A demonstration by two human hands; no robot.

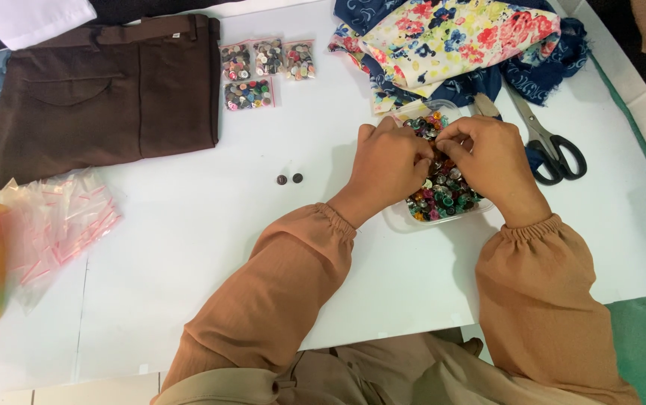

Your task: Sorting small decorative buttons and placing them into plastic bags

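Both hands work inside a clear tub (pixel 396 219) of mixed buttons (pixel 443 196) on the white table (pixel 210 247). Left hand (pixel 389 163) is curled, fingertips pinched down among the buttons; whether it grips one I cannot tell. Right hand (pixel 489 161) is curled the same way, fingertips meeting the left's over the heap, its catch also hidden. Tub sits just in front of the person, right of centre, its far end under the hands. Two dark buttons (pixel 289 178) lie loose on the table left of the tub, apart from it. Four small bags (pixel 264 69) of buttons lie farther back, beside folded brown trousers (pixel 105 90). Scissors (pixel 551 142) rest right of the hands, near floral cloth (pixel 450 37). Empty bags (pixel 56 221) pile at the left edge
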